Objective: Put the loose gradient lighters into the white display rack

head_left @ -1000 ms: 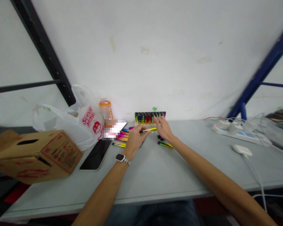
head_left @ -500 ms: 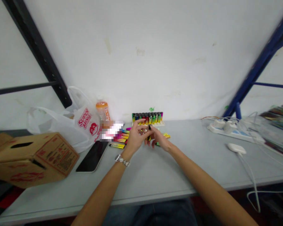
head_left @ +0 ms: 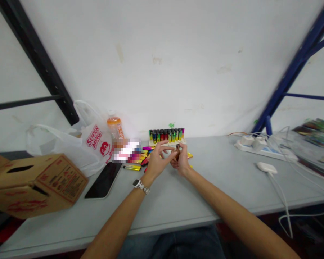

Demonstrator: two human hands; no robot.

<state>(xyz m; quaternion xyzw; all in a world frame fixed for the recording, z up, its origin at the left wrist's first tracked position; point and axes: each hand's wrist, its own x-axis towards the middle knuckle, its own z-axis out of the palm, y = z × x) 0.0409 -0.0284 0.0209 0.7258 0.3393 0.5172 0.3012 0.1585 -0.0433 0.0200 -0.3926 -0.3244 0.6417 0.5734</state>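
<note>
A lighter (head_left: 177,147) stands upright in my right hand (head_left: 183,161), its metal top showing above the closed fingers and most of its body hidden. My left hand (head_left: 157,162), with a silver watch (head_left: 141,186) on its wrist, is beside it on the left. Its fingers are stretched and apart, and the thumb side reaches to the right fingers; whether it touches the lighter I cannot tell. Just beyond the hands, several lighters (head_left: 166,135) stand in rows in a pale holder (head_left: 185,142). Loose lighters lie left of my left hand, among them a yellow one (head_left: 132,167).
On the left are a cardboard box (head_left: 56,183), a white plastic bag (head_left: 94,144), a dark-screened phone (head_left: 104,181) and an orange-labelled bottle (head_left: 115,126). A power strip (head_left: 267,151), a white charger (head_left: 266,168) and loose cables lie at the right. A wall closes the back.
My right hand has shifted slightly right and turned, closing round the lighter. My left hand's fingers have spread away from it. The view has moved a little.
</note>
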